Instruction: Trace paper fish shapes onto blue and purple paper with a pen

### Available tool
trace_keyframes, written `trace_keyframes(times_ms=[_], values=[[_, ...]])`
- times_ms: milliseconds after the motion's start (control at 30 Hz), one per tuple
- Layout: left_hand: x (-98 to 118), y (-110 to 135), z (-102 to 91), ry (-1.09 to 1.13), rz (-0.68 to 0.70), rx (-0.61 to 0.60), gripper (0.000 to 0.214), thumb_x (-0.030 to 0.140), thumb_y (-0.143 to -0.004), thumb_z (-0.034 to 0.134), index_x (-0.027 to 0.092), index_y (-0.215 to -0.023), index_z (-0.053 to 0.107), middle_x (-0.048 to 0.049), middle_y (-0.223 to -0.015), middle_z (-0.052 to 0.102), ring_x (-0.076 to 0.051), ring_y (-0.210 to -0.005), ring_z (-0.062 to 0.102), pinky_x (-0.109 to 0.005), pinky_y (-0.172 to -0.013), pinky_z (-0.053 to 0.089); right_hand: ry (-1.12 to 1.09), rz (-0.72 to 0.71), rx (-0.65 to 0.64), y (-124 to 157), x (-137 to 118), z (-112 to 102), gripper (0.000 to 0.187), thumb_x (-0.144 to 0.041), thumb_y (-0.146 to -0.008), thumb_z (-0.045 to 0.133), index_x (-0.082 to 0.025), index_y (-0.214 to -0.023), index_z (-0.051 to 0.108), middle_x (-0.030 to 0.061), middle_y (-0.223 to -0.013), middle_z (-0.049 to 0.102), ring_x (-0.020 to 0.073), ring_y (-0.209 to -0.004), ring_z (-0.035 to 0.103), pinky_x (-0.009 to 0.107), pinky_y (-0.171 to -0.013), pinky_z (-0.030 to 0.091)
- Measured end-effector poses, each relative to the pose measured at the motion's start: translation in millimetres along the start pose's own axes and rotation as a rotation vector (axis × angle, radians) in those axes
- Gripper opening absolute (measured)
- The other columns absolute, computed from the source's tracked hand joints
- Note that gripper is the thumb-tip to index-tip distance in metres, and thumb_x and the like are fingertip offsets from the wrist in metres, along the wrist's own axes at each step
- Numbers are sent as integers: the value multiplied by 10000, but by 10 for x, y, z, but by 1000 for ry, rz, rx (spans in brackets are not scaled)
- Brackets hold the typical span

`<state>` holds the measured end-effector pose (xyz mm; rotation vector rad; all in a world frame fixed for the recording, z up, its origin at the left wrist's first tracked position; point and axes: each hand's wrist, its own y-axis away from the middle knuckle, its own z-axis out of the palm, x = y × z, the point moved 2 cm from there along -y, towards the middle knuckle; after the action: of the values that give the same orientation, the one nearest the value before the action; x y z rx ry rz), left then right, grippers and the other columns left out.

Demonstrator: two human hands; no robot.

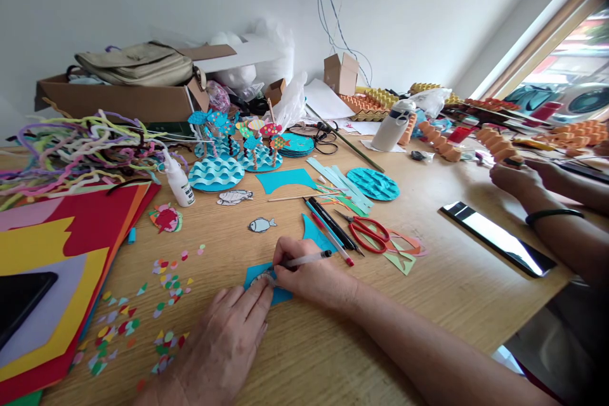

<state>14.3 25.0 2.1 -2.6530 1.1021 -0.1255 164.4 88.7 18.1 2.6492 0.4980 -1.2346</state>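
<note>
My right hand (309, 276) is closed around a pen (308, 259) with a clear barrel and a dark end. Its tip is hidden behind my fingers, over a small piece of blue paper (281, 295). A pale paper cutout (261, 278), partly covered, lies on that blue piece. With fingers stretched out, my left hand (226, 333) lies flat and its fingertips press on the cutout and the blue paper. Just beyond is a grey fish cutout (261, 224), and past it a drawn fish cutout (235, 197).
Red-handled scissors (368, 233) and several pens (333, 225) lie right of my hands. A glue bottle (179, 181), coloured sheets (90, 254) and confetti (166, 282) are left. A phone (495, 238) lies near another person's hands (516, 181), which hold an orange egg-carton strip (497, 144).
</note>
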Motion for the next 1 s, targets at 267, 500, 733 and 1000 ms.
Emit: trace_keyframes(times_ms=[267,500,733,1000], values=[[-26,-12,30,15,-34,-96,372,109,-851,408,122,-1192,557,-104,-1174,610,-235,-862,611,-384,-731,517,47,-36,27,39,-46,-12,124,-56,-646,543,-175,-642,510,-64,-543,499,64,-486,427,167,-479,312],[-30,-29,40,24,-49,-117,373,104,-848,411,129,-1189,561,-113,-1176,607,-244,-898,614,-392,-758,524,57,-84,34,48,-24,18,123,-53,-644,534,-173,-647,502,-52,-554,523,69,-484,444,171,-475,309],[-35,-55,-2,21,-46,-111,351,108,-844,409,169,-1135,596,-97,-1175,609,-226,-888,619,-364,-757,517,49,-126,12,55,-17,0,110,-65,-660,524,-174,-668,514,-56,-558,513,68,-484,437,165,-482,323],[-34,-11,50,14,-52,-102,364,101,-843,437,127,-1185,559,-113,-1173,606,-244,-889,606,-382,-755,499,29,-142,-4,59,-3,4,103,-77,-664,514,-179,-676,523,-65,-548,490,65,-479,408,160,-484,329]])
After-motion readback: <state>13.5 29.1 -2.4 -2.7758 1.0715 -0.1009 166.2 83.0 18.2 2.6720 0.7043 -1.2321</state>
